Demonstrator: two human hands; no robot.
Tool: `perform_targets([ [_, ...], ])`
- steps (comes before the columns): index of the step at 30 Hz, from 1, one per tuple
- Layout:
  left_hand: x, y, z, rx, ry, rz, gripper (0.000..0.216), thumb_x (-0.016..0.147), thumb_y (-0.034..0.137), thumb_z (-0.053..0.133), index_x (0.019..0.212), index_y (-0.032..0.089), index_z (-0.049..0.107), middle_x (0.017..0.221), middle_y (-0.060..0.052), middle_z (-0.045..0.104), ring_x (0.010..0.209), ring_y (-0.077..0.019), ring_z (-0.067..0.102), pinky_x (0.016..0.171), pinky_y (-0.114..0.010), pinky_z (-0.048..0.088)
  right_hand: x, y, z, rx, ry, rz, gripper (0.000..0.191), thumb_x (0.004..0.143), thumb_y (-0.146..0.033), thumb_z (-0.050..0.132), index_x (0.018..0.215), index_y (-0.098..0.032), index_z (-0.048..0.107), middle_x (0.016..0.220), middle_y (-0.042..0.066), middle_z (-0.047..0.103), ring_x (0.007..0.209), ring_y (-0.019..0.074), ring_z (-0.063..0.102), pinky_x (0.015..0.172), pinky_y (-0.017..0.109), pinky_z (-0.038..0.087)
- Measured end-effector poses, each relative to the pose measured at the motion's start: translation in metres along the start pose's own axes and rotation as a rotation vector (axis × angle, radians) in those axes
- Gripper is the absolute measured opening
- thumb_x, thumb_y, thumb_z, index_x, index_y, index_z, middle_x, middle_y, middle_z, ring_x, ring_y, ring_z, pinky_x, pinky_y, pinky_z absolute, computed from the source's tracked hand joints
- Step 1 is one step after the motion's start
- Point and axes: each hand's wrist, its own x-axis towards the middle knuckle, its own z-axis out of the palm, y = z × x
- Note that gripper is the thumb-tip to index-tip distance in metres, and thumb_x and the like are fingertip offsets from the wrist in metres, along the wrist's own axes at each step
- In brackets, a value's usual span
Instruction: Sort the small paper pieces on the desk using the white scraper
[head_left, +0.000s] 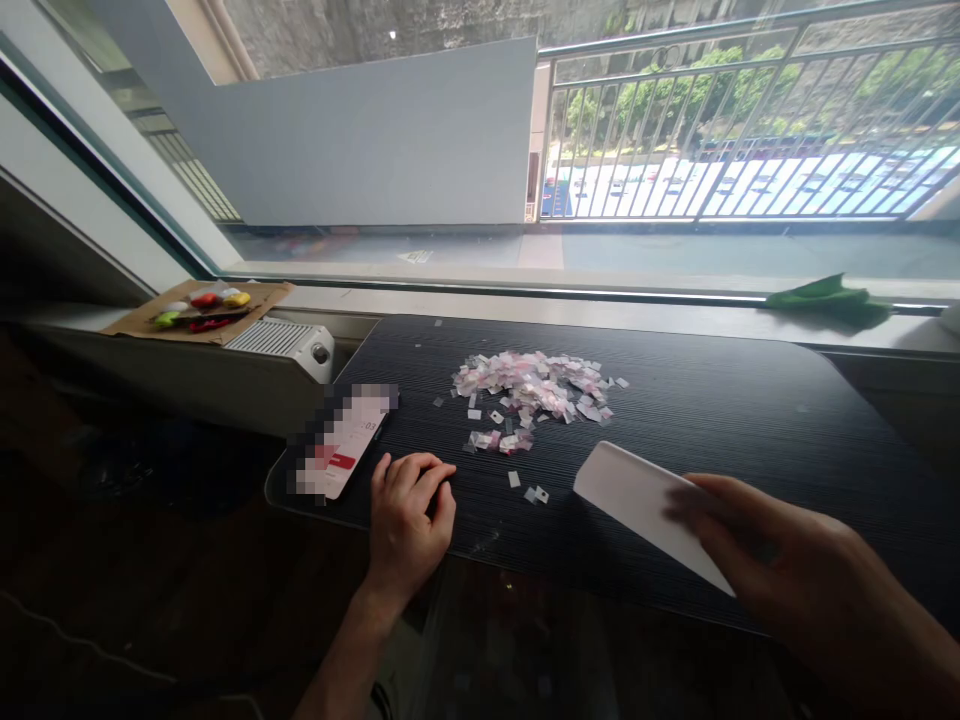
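Note:
My left hand rests at the front edge of the dark table, palm down. Its fingers are loosely bent, the thumb stands apart from them, and no object shows in it. In my right hand is a white flat card-like piece, gripped at its right end between thumb and fingers and tilted above the table. A heap of small clear and pinkish plastic pieces lies beyond my hands. A few loose pieces are scattered between them. Left of my left hand lies a phone, its picture partly blurred out.
A cardboard sheet with colourful small items sits on the sill at the left, above a white radiator. Behind the table runs a window with a railing outside. A green crumpled thing lies at the back right.

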Motion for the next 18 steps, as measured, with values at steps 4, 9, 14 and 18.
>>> perform_targets([
  [4, 0.0, 0.0, 0.0, 0.011, -0.01, -0.007, 0.019, 0.089, 0.013, 0.05, 0.095, 0.021, 0.066, 0.095, -0.004, 0.065, 0.093, -0.0214, 0.062, 0.107, -0.052, 0.033, -0.005, 0.003, 0.0, -0.042, 0.067, 0.006, 0.025, 0.082, -0.042, 0.055, 0.098, -0.03, 0.07, 0.087, -0.002, 0.079, 0.071, 0.0231, 0.073, 0.063, 0.034, 0.054],
  [9, 0.0, 0.0, 0.0, 0.016, -0.006, -0.006, 0.019, 0.088, 0.014, 0.049, 0.095, 0.021, 0.066, 0.094, -0.004, 0.065, 0.092, -0.0211, 0.062, 0.107, -0.052, 0.033, -0.003, -0.008, 0.019, 0.153, 0.018, -0.116, 0.022, 0.088, -0.031, 0.053, 0.102, -0.026, 0.07, 0.091, 0.001, 0.079, 0.08, 0.0215, 0.074, 0.075, 0.032, 0.056],
  [14, 0.0, 0.0, 0.001, 0.005, 0.005, -0.014, 0.019, 0.088, 0.014, 0.05, 0.094, 0.021, 0.066, 0.094, -0.004, 0.065, 0.092, -0.0213, 0.063, 0.107, -0.051, 0.034, -0.004, -0.005, 0.022, 0.042, 0.036, -0.15, 0.022, 0.086, -0.03, 0.052, 0.1, -0.028, 0.069, 0.085, 0.0, 0.079, 0.072, 0.0219, 0.074, 0.065, 0.031, 0.056],
  [18, 0.0, -0.001, 0.003, -0.002, 0.017, -0.012, 0.019, 0.087, 0.012, 0.05, 0.094, 0.021, 0.066, 0.094, -0.004, 0.065, 0.092, -0.0212, 0.063, 0.106, -0.051, 0.035, -0.014, 0.015, 0.012, -0.073, 0.114, -0.126, 0.021, 0.087, -0.037, 0.051, 0.099, -0.029, 0.067, 0.085, 0.0, 0.079, 0.072, 0.0235, 0.074, 0.061, 0.032, 0.055],
])
